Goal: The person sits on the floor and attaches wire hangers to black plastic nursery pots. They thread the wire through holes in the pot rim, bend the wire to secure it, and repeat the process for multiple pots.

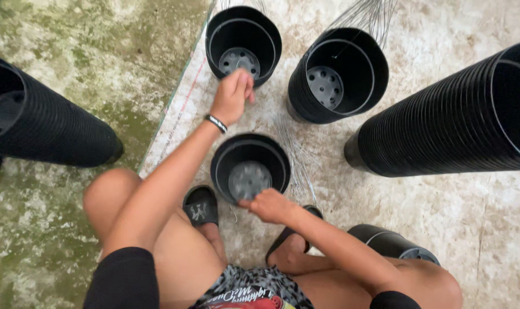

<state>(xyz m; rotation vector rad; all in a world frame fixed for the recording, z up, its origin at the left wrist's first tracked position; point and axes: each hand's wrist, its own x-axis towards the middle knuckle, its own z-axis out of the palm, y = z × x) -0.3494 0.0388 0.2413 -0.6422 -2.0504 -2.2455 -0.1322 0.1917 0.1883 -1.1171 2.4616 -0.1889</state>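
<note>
A black plastic pot [225, 166] stands upright between my feet. My right hand [268, 205] grips its near rim with closed fingers. My left hand [233, 94] reaches forward with a black-and-white wristband on the wrist. Its fingers are pinched at the near rim of a second black pot [268, 34] further away; whether they hold a thin wire there I cannot tell. Loose thin wires [297, 154] lie on the mat to the right of the near pot.
A tall leaning stack of black pots [443, 120] fills the right side, another stack [42, 126] lies at the left. A pot [337, 74] with wire hangers stands at upper middle. An overturned pot [394, 245] sits by my right knee. Mossy concrete lies left of the mat.
</note>
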